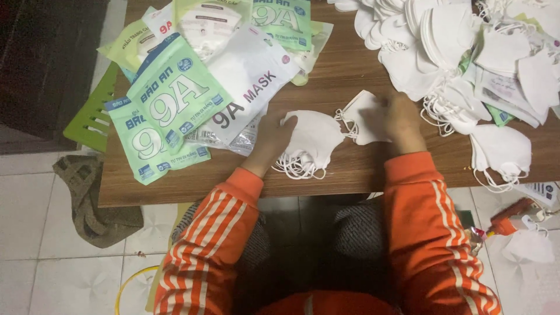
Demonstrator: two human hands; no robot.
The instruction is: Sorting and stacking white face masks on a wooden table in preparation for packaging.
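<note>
My left hand (272, 140) rests on a small stack of folded white face masks (312, 140) near the front edge of the wooden table (344, 70), with their ear loops spilling toward me. My right hand (402, 119) grips another white mask (364, 119) just to the right of the stack. Both arms wear orange sleeves with white stripes.
Green and white flat mask packets (175, 99) lie heaped at the table's left. A big pile of loose white masks (461, 52) fills the right and far side. A green plastic stool (90, 116) and a rag (93, 198) sit on the tiled floor at left. An orange tool (510, 217) lies at right.
</note>
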